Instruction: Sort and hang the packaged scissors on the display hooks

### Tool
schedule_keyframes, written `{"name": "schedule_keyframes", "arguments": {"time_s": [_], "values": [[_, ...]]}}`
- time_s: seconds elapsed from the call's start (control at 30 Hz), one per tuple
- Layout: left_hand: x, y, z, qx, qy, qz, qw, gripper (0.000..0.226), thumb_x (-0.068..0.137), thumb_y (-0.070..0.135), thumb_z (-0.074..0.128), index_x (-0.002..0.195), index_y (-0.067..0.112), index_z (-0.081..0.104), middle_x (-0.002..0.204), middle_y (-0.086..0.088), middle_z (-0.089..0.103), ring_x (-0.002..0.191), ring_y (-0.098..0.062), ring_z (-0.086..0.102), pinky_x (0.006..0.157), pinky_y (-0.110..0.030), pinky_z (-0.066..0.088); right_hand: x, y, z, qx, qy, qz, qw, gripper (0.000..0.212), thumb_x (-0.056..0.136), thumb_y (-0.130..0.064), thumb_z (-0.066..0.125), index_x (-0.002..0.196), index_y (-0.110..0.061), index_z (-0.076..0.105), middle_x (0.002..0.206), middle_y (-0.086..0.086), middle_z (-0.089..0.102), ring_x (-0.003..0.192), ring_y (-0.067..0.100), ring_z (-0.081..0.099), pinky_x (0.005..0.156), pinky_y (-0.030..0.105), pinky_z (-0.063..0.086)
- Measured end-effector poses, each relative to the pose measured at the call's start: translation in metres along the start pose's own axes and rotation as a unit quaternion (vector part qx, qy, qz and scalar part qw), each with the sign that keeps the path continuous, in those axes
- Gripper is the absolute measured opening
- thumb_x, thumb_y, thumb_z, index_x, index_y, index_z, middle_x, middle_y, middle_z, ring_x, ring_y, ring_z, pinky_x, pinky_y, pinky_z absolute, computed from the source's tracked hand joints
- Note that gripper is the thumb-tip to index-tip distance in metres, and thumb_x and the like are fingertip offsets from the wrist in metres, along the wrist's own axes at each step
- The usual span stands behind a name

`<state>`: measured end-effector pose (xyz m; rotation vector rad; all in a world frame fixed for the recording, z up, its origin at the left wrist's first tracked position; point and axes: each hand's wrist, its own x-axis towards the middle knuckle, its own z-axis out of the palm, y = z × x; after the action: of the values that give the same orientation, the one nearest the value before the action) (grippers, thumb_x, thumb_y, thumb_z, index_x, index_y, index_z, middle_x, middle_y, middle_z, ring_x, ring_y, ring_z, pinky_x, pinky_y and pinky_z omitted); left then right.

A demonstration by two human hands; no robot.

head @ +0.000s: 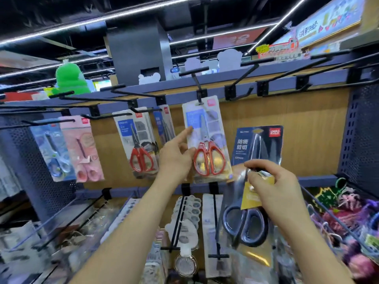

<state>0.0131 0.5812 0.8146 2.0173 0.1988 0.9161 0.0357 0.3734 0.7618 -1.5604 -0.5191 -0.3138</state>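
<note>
Shop, black ceiling | wooden hook panel | right hand grips scissors pack

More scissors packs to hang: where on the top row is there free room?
Free: the bare hooks right of the red-handled pack, up to the perforated side panel. Crowded: left of it, where packs hang close together.

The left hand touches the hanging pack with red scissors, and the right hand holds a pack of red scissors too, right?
Not quite. In the head view the right hand holds a pack of scissors with dark grey handles, not red. The left hand does touch the hanging red-handled pack.
</note>
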Motion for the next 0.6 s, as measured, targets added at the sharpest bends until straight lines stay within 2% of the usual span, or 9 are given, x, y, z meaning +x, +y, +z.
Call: {"name": "schedule_keyframes", "arguments": {"time_s": [0.07,0.17,0.27,0.33,0.37,0.4,0.47,0.53,0.6], "values": [[0.01,-0.006,0.006,0.035,0.012,0.009,0.999,0.058,0.094,0.005,0.06,0.143,0.035,0.048,0.063,0.008,0.045,0.046,-0.002,0.038,0.049,-0.01,0.032,-0.003,0.002,-0.011,0.006,-0.004,-0.029,1.0,0.035,0.091,-0.002,0.065,0.107,-0.033,0.065,0.095,-0.024,0.067,0.073,-0.005,0.058,0.063,0.005,0.043],[0.018,-0.011,0.012,0.112,0.034,0.028,0.993,0.057,0.095,0.008,0.06,0.142,0.038,0.047,0.071,0.009,0.051,0.057,-0.003,0.047,0.056,-0.007,0.039,-0.007,0.007,-0.024,0.036,-0.024,-0.046,0.998,0.061,0.091,-0.003,0.066,0.134,-0.041,0.046,0.128,-0.035,0.051,0.108,-0.025,0.047,0.08,-0.003,0.038],[0.019,-0.009,0.015,0.144,0.037,0.024,0.989,0.057,0.096,0.009,0.059,0.143,0.039,0.045,0.091,0.004,0.064,0.079,-0.013,0.059,0.077,-0.025,0.05,-0.009,0.013,-0.035,0.062,-0.049,-0.029,0.996,0.084,0.091,-0.009,0.068,0.146,-0.056,0.025,0.154,-0.034,0.025,0.137,-0.018,0.027,0.098,0.011,0.04],[0.017,-0.007,0.015,0.177,0.038,0.008,0.984,0.055,0.096,0.01,0.056,0.142,0.038,0.044,0.105,0.002,0.063,0.091,-0.017,0.06,0.082,-0.03,0.049,-0.011,0.012,-0.042,0.078,-0.07,-0.02,0.994,0.089,0.09,-0.016,0.07,0.144,-0.065,0.019,0.156,-0.038,0.019,0.143,-0.007,0.027,0.11,0.032,0.039],[0.013,-0.004,0.015,0.183,0.044,0.006,0.982,0.051,0.097,0.01,0.054,0.139,0.036,0.046,0.113,0.001,0.061,0.097,-0.016,0.059,0.086,-0.031,0.048,-0.012,0.011,-0.045,0.079,-0.082,-0.018,0.993,0.089,0.088,-0.022,0.071,0.142,-0.069,0.018,0.153,-0.042,0.02,0.142,-0.008,0.028,0.112,0.033,0.037],[0.007,-0.001,0.014,0.174,0.059,0.01,0.983,0.045,0.097,0.01,0.052,0.135,0.033,0.051,0.118,0.001,0.058,0.102,-0.015,0.057,0.089,-0.031,0.048,-0.013,0.009,-0.047,0.076,-0.092,-0.016,0.993,0.087,0.086,-0.025,0.071,0.14,-0.07,0.02,0.145,-0.049,0.026,0.135,-0.018,0.031,0.11,0.024,0.036],[-0.017,0.017,0.013,0.089,0.081,0.038,0.992,0.028,0.098,0.012,0.051,0.117,0.03,0.06,0.117,0.003,0.06,0.104,-0.011,0.059,0.094,-0.032,0.051,-0.014,0.003,-0.052,0.099,-0.108,0.001,0.989,0.076,0.084,-0.017,0.07,0.133,-0.063,0.033,0.121,-0.055,0.046,0.108,-0.032,0.046,0.088,0.001,0.041],[-0.048,0.049,0.014,-0.091,0.017,0.039,0.995,0.018,0.1,0.018,0.052,0.111,0.024,0.065,0.108,0.0,0.07,0.099,-0.015,0.067,0.086,-0.033,0.058,-0.016,0.002,-0.057,0.125,-0.141,0.012,0.982,0.064,0.084,-0.004,0.068,0.12,-0.053,0.046,0.107,-0.044,0.063,0.098,-0.021,0.06,0.073,0.002,0.047],[-0.069,0.08,0.016,-0.231,-0.083,0.009,0.969,0.023,0.096,0.027,0.055,0.118,0.022,0.062,0.105,-0.004,0.074,0.095,-0.019,0.071,0.078,-0.032,0.06,-0.018,-0.002,-0.059,0.152,-0.168,0.017,0.974,0.065,0.079,-0.006,0.07,0.128,-0.045,0.051,0.115,-0.024,0.071,0.104,-0.002,0.068,0.076,0.012,0.054]]}}
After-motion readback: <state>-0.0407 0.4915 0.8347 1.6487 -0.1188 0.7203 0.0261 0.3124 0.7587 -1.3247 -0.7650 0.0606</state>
